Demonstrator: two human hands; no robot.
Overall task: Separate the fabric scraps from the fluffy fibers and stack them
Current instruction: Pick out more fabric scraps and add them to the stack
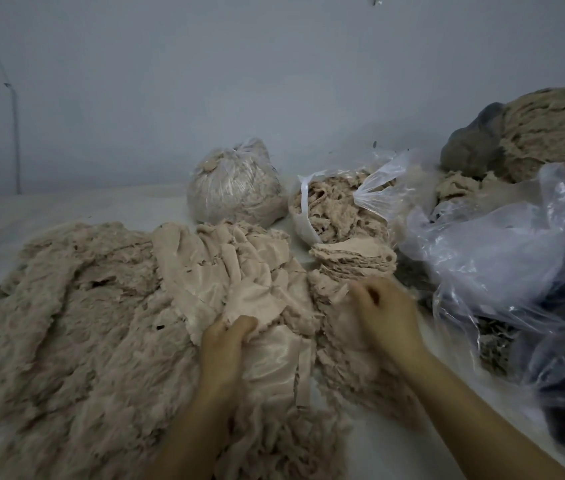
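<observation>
head: left hand (227,344) grips fabric scraps (239,271); right hand (383,313) beside stack (354,261).

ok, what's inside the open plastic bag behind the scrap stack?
The open plastic bag holds beige fluffy fibers, heaped to its mouth. Whatever lies deeper is hidden by that top layer. The stack of scraps in front covers the bag's lower wall.

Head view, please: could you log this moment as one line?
left hand: grips fabric scrap | right hand: fingers curled in fibers | stack: behind right hand
</observation>
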